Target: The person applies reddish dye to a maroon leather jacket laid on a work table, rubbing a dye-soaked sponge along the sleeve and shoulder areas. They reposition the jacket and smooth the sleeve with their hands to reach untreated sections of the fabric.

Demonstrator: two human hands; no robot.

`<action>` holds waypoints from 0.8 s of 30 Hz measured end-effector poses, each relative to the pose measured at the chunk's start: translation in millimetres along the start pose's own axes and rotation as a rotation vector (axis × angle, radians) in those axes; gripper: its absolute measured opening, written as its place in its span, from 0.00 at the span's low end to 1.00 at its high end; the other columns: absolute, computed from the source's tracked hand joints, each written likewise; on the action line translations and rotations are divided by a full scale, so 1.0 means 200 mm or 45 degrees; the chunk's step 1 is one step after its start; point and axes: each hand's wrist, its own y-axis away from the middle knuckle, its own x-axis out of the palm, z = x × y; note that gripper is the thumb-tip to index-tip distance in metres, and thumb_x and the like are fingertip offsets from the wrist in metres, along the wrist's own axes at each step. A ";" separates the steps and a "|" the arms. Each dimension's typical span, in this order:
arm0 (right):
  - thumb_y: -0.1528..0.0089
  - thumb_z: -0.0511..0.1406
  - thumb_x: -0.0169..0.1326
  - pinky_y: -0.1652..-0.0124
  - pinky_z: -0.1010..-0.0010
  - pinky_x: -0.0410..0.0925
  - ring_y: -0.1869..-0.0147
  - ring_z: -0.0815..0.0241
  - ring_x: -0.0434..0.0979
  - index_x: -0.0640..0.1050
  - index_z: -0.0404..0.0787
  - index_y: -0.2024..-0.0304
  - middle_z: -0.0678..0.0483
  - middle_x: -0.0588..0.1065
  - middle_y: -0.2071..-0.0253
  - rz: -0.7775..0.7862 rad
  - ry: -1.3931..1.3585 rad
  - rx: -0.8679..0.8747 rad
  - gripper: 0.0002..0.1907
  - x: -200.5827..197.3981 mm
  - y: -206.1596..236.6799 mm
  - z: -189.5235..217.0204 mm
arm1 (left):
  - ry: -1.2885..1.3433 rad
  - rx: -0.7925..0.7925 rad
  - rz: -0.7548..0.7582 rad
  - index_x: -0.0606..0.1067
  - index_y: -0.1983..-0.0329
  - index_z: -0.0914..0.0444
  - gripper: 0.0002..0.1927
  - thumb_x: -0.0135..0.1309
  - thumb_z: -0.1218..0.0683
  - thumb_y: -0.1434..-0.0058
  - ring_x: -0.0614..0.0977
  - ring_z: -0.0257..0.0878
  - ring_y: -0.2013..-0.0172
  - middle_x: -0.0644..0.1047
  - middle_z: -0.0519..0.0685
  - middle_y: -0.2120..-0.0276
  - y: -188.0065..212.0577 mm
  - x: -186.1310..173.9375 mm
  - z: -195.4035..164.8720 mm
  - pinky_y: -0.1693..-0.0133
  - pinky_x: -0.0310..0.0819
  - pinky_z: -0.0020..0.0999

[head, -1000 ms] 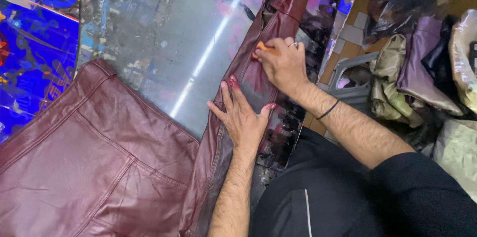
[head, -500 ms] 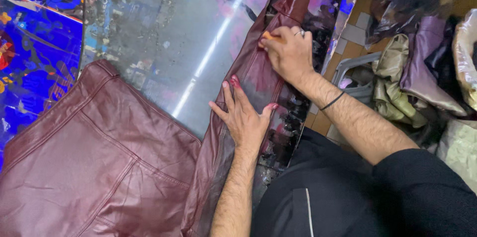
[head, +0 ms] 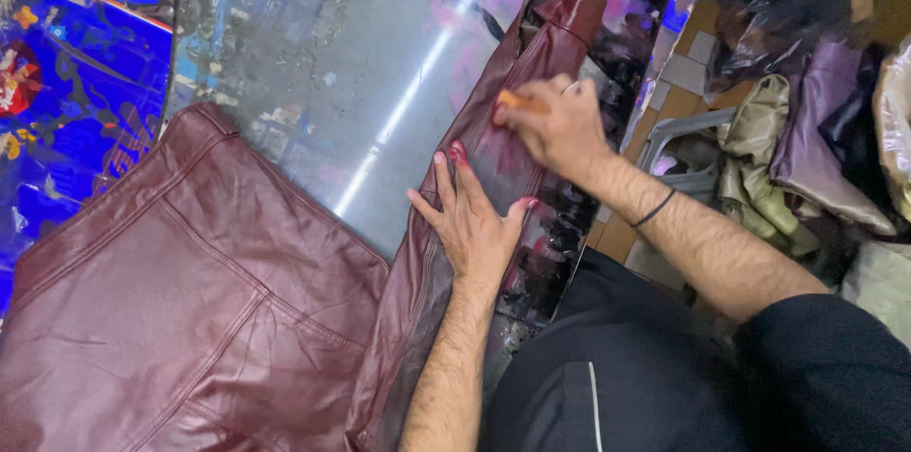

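Note:
A dark red leather garment (head: 190,310) lies on a glossy worktable (head: 332,63). One long narrow part of it (head: 531,63) stretches toward the far edge. My left hand (head: 470,220) lies flat on this strip, fingers spread, pinning it down. Farther up the same strip, my right hand (head: 555,125) is closed on a small orange stick-like tool (head: 517,101) whose tip touches the leather. A black band sits on my right wrist.
A bright blue patterned sheet (head: 66,63) covers the table's left side. To the right, beyond the table's edge, a pile of purple and olive leather pieces (head: 807,158) rests on a grey chair (head: 688,129). Clear plastic wrap (head: 788,6) lies above it.
My right hand has slid a little back down the strip with the orange tool. My left hand stays flat on the leather, nearly in the same place.

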 end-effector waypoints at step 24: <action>0.42 0.36 0.60 0.49 0.56 0.60 0.46 0.56 0.72 0.85 0.56 0.54 0.63 0.76 0.47 0.065 0.102 -0.157 0.14 -0.08 0.15 -0.07 | -0.038 -0.001 0.012 0.47 0.25 0.72 0.63 0.67 0.37 0.50 0.48 0.53 0.24 0.54 0.55 0.25 0.00 0.01 -0.01 0.33 0.28 0.76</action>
